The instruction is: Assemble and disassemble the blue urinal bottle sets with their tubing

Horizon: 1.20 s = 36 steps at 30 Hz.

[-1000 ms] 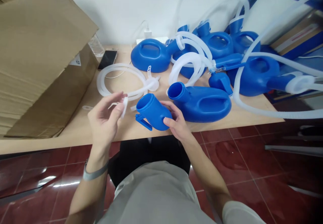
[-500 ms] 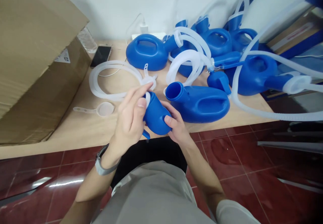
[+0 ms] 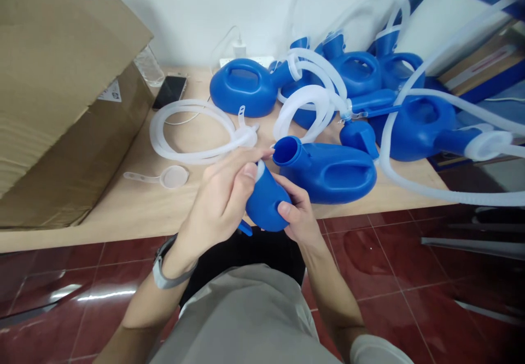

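My right hand (image 3: 301,211) grips a blue plastic funnel-shaped piece (image 3: 266,203) from its right side, thumb on the outer wall. At the upper left end of this piece, a white ring (image 3: 260,170) shows partly beneath my left hand (image 3: 225,192). The left thumb presses beside that ring, while the fingers stretch across the end and hide most of it. A narrow blue handle (image 3: 245,228) sticks out below my left palm. Just beyond my hands, a blue urinal bottle (image 3: 342,172) lies on its side, uncapped, its mouth facing up toward the left.
A coiled clear hose (image 3: 158,134) and a white strap cap (image 3: 174,177) lie on the wooden table (image 3: 110,216). Several blue bottles (image 3: 241,88) with hoses crowd the back and right. A cardboard box (image 3: 115,145) stands at left, near a phone (image 3: 170,92).
Both hands and the blue piece have shifted slightly right and nearer to my body. The left fingers now reach farther over the end, covering more of the white ring. The camera view has moved a little.
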Motion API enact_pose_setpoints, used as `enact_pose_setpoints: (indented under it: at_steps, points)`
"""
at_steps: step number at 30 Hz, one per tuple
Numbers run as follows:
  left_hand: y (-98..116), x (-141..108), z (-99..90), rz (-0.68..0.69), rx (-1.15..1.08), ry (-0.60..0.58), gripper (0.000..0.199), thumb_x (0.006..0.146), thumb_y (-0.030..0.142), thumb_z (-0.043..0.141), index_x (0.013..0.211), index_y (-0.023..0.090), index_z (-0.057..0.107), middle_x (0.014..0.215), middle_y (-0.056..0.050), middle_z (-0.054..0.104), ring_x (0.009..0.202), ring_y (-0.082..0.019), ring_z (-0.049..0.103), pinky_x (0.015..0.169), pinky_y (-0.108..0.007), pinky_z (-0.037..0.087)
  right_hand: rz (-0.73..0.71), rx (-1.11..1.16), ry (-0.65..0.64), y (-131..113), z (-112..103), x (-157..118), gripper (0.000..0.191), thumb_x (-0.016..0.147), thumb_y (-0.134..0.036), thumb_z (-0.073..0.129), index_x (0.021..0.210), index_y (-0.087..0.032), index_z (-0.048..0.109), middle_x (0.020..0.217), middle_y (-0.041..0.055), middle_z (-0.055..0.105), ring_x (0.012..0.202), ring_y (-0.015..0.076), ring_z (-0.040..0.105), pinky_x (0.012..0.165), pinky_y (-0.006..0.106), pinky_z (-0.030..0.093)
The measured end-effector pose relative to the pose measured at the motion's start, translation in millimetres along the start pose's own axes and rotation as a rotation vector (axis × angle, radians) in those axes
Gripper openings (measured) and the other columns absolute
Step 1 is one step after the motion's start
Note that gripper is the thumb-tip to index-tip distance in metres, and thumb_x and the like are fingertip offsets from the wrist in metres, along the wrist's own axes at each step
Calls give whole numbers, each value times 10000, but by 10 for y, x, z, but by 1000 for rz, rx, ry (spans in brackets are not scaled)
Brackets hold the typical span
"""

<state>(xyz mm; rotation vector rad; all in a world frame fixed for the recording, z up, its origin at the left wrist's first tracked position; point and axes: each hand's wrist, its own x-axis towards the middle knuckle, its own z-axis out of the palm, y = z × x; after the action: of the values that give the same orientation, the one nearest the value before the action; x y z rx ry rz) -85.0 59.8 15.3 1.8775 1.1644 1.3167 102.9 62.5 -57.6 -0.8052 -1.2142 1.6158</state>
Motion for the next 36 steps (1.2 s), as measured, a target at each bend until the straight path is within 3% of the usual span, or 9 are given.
enact_pose_setpoints:
  at_steps: [4, 8, 12, 15, 19, 25, 30, 33, 36]
  points:
    - [-33, -22, 7, -12, -137, -38, 444, 1120, 432, 431, 1380, 249, 741, 1421, -83, 747, 1344, -297, 689, 1191, -496, 532, 17, 22, 37, -10, 14, -48, 669, 789, -696, 866, 1323, -304, 771, 1387, 90, 755, 1355, 393, 680, 1079, 592, 624]
    - [-99, -40, -91, -55, -304, -211, 537, 1054, 531, 528, 1547, 338, 620, 1630, -34, 588, 1565, -367, 489, 1313, -583, 410, 98, 118, 23, 39, 28, -96, 808, 702, -750, 895, 1336, -276, 736, 1389, 131, 737, 1212, 401, 747, 796, 522, 717]
    - [-142, -75, -162, -119, -506, -267, 662, 1011, 596, 635, 1633, 425, 485, 1718, -39, 473, 1489, -402, 576, 1130, -564, 609, 153, 207, -21, 95, 56, -121, 807, 800, -797, 791, 1416, -295, 650, 1397, 133, 722, 1088, 355, 790, 645, 440, 707]
    - [-139, -164, -106, -82, -409, -172, 756, 961, 459, 784, 1641, 430, 454, 1748, -75, 426, 1364, -362, 684, 965, -439, 691, 61, 115, 17, 100, 98, -104, 820, 903, -877, 585, 1485, -299, 596, 1460, 137, 692, 1292, 373, 713, 874, 510, 705]
    - [-140, -318, 59, 44, -212, 143, 746, 894, 361, 876, 1568, 329, 558, 1630, -122, 580, 1465, -343, 603, 1144, -446, 599, -79, -94, -19, 73, 154, -83, 854, 955, -847, 548, 1655, -375, 423, 1732, 69, 450, 1602, 356, 444, 1215, 536, 531]
    - [-170, -468, 136, 64, -34, 415, 455, 843, 370, 911, 1257, 284, 742, 1299, -79, 778, 1243, -290, 736, 1039, -436, 633, 46, -52, -208, 40, 170, -127, 1077, 857, -892, 642, 1737, -392, 276, 1739, 101, 437, 1333, 368, 689, 1040, 532, 642]
    - [-195, -530, 98, 48, 39, 498, 335, 826, 446, 918, 1101, 291, 806, 1087, -32, 828, 1019, -251, 794, 837, -366, 665, -40, -135, -244, 67, 203, -106, 1023, 850, -838, 717, 1691, -337, 419, 1735, 87, 457, 1607, 366, 434, 1318, 540, 383]
    - [-253, -550, 38, -120, 3, 502, 352, 820, 424, 926, 1126, 282, 824, 1143, -48, 837, 1058, -252, 799, 806, -321, 661, -44, -218, -251, 67, 246, -32, 930, 981, -806, 557, 1737, -324, 311, 1735, 100, 455, 1618, 332, 424, 1316, 526, 391]
    - [-306, -625, -186, -205, 6, 485, 383, 800, 424, 940, 1142, 290, 832, 1211, -50, 830, 1149, -277, 781, 934, -361, 668, -93, -491, -301, 57, 259, 86, 828, 1072, -725, 443, 1757, -303, 245, 1745, 121, 426, 1614, 304, 429, 1325, 529, 376]
